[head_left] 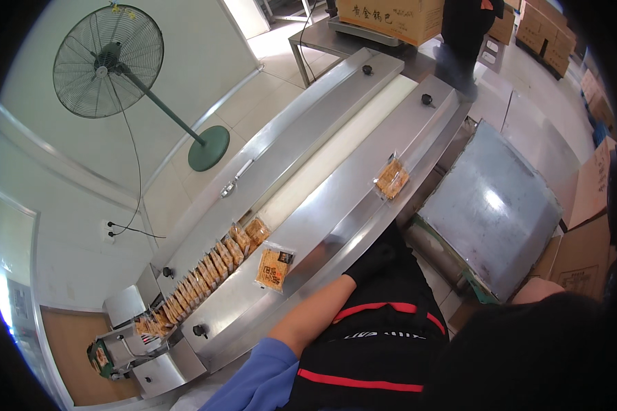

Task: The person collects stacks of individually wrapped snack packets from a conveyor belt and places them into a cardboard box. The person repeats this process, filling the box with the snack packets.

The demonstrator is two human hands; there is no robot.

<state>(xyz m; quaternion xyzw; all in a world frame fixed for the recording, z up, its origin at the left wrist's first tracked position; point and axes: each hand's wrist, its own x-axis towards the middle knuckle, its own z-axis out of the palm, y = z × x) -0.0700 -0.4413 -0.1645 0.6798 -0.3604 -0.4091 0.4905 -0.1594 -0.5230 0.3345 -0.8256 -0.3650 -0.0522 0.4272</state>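
Note:
My left hand (373, 264), in a black glove, rests low against my black apron (375, 354) beside the conveyor's near edge. Its fingers blend into the dark cloth, so their pose is unclear. My right hand is out of view; only a patch of bare arm (537, 291) shows at the right. Before me runs a steel conveyor (334, 190) with a pale belt (334, 154). A row of wrapped snack packets (200, 277) leans along the belt's lower left. One loose packet (273, 268) lies on the near steel ledge, and another packet (392, 178) sits farther along it.
A grey metal-topped stand (493, 205) is to my right, with open cartons (578, 272) beyond. A green pedestal fan (108, 61) stands by the wall. A metal tool (236, 180) lies on the far ledge. Another person (460, 46) stands near a carton (391, 20) at the conveyor's far end.

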